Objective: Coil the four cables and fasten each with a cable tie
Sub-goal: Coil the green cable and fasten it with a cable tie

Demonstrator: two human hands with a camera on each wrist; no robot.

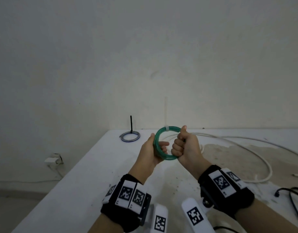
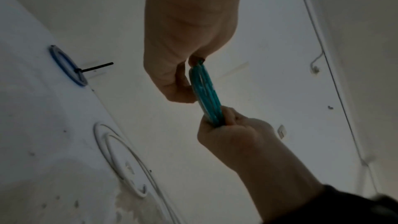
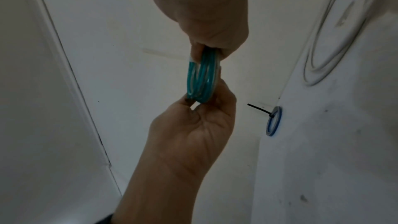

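A green cable coil [image 1: 168, 158] is held upright above the white table [image 1: 94, 174]. My left hand [image 1: 157, 145] grips its left side, fingers curled through the ring. My right hand [image 1: 180, 140] is a fist round its right side, thumb up along the top. A white cable tie [image 1: 167, 128] wraps the top of the coil, its tail [image 1: 166, 111] standing up. In the left wrist view the coil [image 2: 206, 91] is edge-on between the left hand [image 2: 183, 77] and the right hand [image 2: 221, 122]. The right wrist view shows the coil [image 3: 201, 77] the same way.
A blue-grey coil [image 1: 130, 137] with a black tie sticking up lies at the table's far left corner. A loose white cable [image 1: 245, 148] sprawls over the stained right half. A black cable [image 1: 293, 195] lies at the right edge. The wall stands right behind the table.
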